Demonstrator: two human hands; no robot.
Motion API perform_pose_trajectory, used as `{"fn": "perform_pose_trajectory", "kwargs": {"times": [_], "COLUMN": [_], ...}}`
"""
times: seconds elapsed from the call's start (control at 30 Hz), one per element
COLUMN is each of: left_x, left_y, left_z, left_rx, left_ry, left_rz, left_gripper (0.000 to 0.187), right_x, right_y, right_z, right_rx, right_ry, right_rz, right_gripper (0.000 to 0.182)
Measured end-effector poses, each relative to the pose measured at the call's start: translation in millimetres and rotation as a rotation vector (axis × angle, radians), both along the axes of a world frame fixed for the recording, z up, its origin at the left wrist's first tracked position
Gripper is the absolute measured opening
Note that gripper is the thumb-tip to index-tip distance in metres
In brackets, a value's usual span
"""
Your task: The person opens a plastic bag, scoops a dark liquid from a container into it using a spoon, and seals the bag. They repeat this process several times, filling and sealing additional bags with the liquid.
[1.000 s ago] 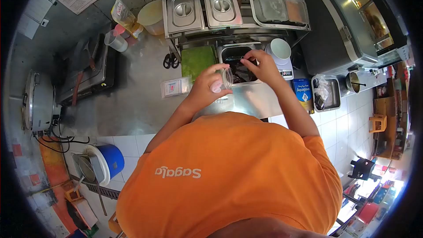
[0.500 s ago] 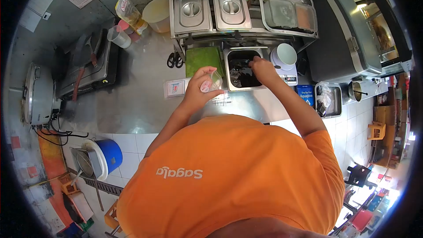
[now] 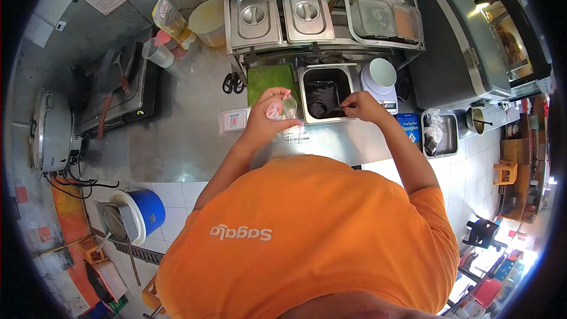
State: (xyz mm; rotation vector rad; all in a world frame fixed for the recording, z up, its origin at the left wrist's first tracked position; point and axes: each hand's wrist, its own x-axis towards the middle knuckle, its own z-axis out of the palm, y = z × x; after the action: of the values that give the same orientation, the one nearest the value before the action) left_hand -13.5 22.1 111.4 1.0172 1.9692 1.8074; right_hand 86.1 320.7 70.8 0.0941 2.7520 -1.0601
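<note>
My left hand (image 3: 264, 123) is curled around a small clear plastic bag (image 3: 288, 108) with pink print, its opening held apart between thumb and fingers. To its right, a deep steel container (image 3: 302, 90) holds dark, glossy liquid (image 3: 322, 95). At the container's right front rim, my right hand (image 3: 365, 108) pinches the handle of what looks like a spoon (image 3: 339, 108); its far end is lost in the dark contents. A printed pack (image 3: 234, 120) lies left of my left hand, and a green board (image 3: 269, 81) lies behind it.
A white scale (image 3: 387, 105) with a bowl (image 3: 382, 72) stands right of the container. Black scissors (image 3: 233, 82) lie left of the green board. Lidded steel pans (image 3: 254, 16) sit on the shelf behind. A blue box (image 3: 409, 128) and a steel tray (image 3: 450, 136) are at the right.
My right hand has moved from the back of the container toward its right front rim, bringing the spoon handle along. My left hand still holds the bag in nearly the same place.
</note>
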Motion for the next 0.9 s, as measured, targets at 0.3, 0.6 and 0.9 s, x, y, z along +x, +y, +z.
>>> {"fn": "perform_pose_trajectory", "kwargs": {"times": [0.3, 0.6, 0.9], "left_x": [-5, -10, 1], "left_y": [17, 50, 64], "left_z": [5, -5, 0], "left_rx": [-0.05, 0.041, 0.032], "left_ry": [0.135, 0.141, 0.091], "left_rz": [0.017, 0.065, 0.1], "left_gripper": [0.044, 0.045, 0.04], "right_x": [22, 39, 46], "right_y": [-1, -21, -28], "right_z": [27, 62, 67], "right_rx": [-0.449, -0.446, -0.31], "right_ry": [-0.081, 0.199, 0.235], "right_rz": [-0.357, -0.484, -0.515], "right_gripper": [0.021, 0.019, 0.021]}}
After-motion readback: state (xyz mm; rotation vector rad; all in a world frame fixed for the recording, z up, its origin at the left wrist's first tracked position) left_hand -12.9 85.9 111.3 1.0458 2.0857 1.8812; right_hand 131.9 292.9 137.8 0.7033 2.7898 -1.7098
